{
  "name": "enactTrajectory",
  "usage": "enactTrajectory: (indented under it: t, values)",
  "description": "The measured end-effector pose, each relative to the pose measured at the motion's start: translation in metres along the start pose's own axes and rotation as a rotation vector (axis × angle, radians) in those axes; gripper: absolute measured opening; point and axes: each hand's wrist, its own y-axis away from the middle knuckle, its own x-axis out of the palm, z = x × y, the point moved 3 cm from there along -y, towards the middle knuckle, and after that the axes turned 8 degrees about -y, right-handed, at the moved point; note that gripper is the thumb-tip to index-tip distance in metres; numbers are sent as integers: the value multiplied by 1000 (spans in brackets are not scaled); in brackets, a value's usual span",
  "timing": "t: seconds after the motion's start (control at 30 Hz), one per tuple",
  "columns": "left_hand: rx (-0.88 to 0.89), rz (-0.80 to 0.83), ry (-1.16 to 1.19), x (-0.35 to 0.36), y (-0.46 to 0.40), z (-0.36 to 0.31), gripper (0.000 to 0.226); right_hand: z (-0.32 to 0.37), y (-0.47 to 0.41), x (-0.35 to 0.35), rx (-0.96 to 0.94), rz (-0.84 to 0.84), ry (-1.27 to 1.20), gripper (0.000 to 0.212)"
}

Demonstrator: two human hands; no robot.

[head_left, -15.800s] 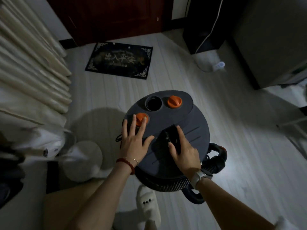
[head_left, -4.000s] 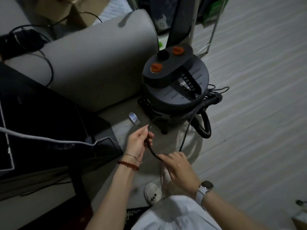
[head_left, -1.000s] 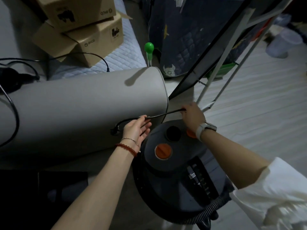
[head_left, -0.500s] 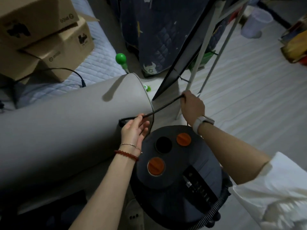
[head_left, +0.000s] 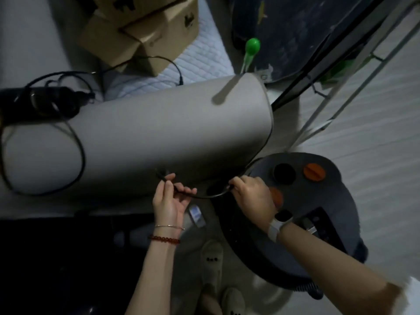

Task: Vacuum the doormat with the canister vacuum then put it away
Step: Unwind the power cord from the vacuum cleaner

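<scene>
Left hand (head_left: 169, 202) pinches the plug end of the cord (head_left: 209, 196); right hand (head_left: 252, 196) grips it beside the vacuum (head_left: 318, 201), parked against the sofa arm (head_left: 159, 133). Risk: slack cord snags or slips loose while coiling.

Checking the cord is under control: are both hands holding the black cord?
Yes, the left hand and right hand each grip the black cord beside the vacuum.

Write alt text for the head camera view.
A person's left hand and right hand hold a black cord stretched between them, beside a dark canister vacuum with orange knobs. A grey padded bolster lies behind, with cardboard boxes beyond it.
</scene>
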Motion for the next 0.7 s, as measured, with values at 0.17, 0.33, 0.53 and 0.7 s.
enactTrajectory:
  t: [0.17, 0.33, 0.53, 0.7]
  values:
    - [254, -146, -309, -76, 26, 9, 30, 65, 44, 44, -239, 167, -109, 6]
    - [194, 50, -663, -102, 40, 67, 31, 67, 131, 96, -155, 595, -20, 30]
    - [118, 157, -988, -149, 10, 162, 24, 52, 159, 163, 705, 373, -782, 25]
    - [167, 255, -1108, -190, -41, 249, 22, 45, 149, 277, 1048, 176, -1301, 37]
